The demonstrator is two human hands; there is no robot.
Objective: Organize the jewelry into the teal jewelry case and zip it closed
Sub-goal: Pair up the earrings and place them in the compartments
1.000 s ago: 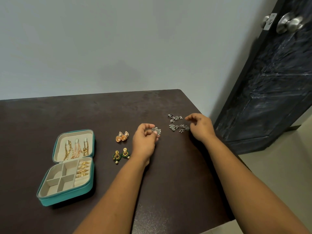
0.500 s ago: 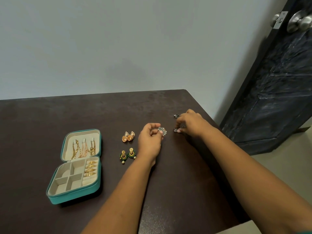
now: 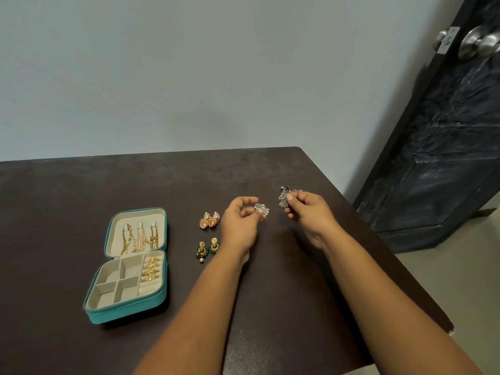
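The teal jewelry case (image 3: 155,299) lies open at the left of the dark table, gold chains hanging in its lid and gold rings in its right slot. A pair of orange-gold earrings (image 3: 209,220) and a pair of green-gold earrings (image 3: 207,248) lie on the table between the case and my hands. My left hand (image 3: 239,226) pinches a small silver earring (image 3: 262,209) above the table. To its right, my right hand (image 3: 308,212) holds up a cluster of silver earrings (image 3: 284,197) between thumb and fingers.
The dark brown table (image 3: 81,190) ends at a right edge just beyond my right forearm, with a chipped front corner. A dark door (image 3: 446,144) with metal knobs stands open at the right. A plain grey wall is behind.
My right hand has gathered the silver earrings off the table and lifted them. My left hand keeps its silver earring. The camera view has shifted slightly right.
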